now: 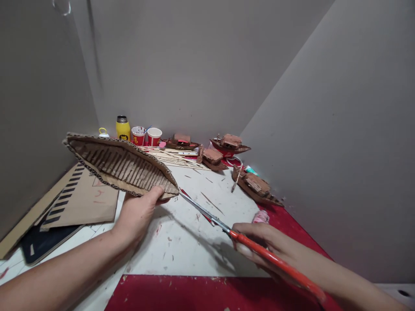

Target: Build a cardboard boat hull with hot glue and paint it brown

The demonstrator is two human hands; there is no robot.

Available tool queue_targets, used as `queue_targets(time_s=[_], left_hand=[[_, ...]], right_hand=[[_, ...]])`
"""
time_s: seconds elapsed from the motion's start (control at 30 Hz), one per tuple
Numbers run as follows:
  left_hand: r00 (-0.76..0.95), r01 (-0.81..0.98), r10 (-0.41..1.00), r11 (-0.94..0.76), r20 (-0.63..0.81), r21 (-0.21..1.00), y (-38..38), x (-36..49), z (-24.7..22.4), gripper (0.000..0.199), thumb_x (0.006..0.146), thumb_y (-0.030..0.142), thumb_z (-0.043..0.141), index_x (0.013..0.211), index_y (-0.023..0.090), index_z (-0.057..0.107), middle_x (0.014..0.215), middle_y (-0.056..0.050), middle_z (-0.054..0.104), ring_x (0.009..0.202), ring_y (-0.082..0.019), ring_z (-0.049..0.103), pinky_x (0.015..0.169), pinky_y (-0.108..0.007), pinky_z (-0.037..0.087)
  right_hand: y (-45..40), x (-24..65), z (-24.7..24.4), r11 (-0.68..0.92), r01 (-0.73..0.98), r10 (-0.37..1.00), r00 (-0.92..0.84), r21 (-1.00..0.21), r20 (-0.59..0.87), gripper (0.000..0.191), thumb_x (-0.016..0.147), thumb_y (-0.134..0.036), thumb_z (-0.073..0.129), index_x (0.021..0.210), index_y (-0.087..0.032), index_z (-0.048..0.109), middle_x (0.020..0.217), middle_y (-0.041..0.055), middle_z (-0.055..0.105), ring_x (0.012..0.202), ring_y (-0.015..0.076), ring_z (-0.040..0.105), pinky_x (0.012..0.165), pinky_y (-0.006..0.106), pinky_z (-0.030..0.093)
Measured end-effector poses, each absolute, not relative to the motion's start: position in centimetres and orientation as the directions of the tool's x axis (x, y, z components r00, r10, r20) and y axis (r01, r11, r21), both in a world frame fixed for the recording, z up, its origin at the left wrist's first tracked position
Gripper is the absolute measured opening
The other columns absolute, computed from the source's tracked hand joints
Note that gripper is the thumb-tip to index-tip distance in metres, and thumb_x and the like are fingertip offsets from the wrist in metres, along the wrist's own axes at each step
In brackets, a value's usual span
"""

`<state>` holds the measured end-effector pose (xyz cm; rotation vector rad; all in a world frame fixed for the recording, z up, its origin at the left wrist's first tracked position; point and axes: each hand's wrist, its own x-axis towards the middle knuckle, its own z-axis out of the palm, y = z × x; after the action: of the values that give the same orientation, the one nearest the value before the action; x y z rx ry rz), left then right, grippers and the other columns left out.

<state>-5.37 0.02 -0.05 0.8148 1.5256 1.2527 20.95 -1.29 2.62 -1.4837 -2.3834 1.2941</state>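
Near right, red-handled scissors [266,255] are gripped by the right hand [270,235], blades right at the tip of the cardboard hull [123,166], pinched left of centre by the left hand [138,211]. Trimming seems in hand; next, a steadied tip is called for. Farther off, model boats [212,156] are parked.

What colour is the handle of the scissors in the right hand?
The handle is orange-red; head view.

Under dim light, soft shadows [223,258] cross the tabletop [171,259].
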Motion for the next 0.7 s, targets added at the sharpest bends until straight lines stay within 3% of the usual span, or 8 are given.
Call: queue_targets(time_s=[0.17,0.27,0.43,0.7], left_hand=[[-0.324,-0.049,0.904,0.277,-0.278,0.96,-0.2,-5.0,1.0,0.019,0.072,0.033,0.069,0.077,0.016,0.074,0.076,-0.01,0.077,0.094,-0.029,0.07,0.09,-0.039,0.05],[-0.329,-0.038,0.909,0.26,-0.257,0.965,-0.2,-5.2,0.7,0.024,0.072,0.039,0.07,0.076,0.016,0.074,0.084,-0.011,0.077,0.097,-0.03,0.068,0.095,-0.04,0.048],[-0.297,-0.09,0.928,0.206,-0.224,0.974,0.0,-5.5,-0.3,0.029,0.073,0.042,0.069,0.076,0.014,0.074,0.098,-0.014,0.076,0.099,-0.029,0.068,0.097,-0.041,0.047],[-0.295,-0.052,0.934,0.196,-0.202,0.979,0.0,-5.4,-0.6,0.027,0.073,0.042,0.07,0.079,0.016,0.075,0.096,-0.012,0.076,0.098,-0.027,0.068,0.096,-0.037,0.048]], right_hand=[[-1.3,20.8,2.7,0.151,0.726,0.767,-0.515,-0.671,-0.383,0.053,0.085,-0.069,0.044,0.069,-0.018,0.048,0.066,-0.0021,0.04,0.059,0.0114,0.036,0.053,0.022,0.036],[-1.6,21.1,2.6,0.153,0.727,0.799,-0.49,-0.669,-0.349,0.054,0.079,-0.072,0.051,0.071,-0.019,0.055,0.066,-0.0005,0.045,0.061,0.0129,0.04,0.053,0.022,0.039],[-1.8,21.5,2.7,0.159,0.734,0.796,-0.491,-0.66,-0.353,0.056,0.083,-0.071,0.045,0.079,-0.017,0.059,0.072,0.0014,0.05,0.061,0.013,0.044,0.055,0.023,0.042],[-1.6,21.3,2.6,0.125,0.744,0.792,-0.474,-0.657,-0.385,0.057,0.083,-0.072,0.045,0.081,-0.017,0.058,0.071,0.0007,0.048,0.06,0.0122,0.042,0.053,0.022,0.041]])
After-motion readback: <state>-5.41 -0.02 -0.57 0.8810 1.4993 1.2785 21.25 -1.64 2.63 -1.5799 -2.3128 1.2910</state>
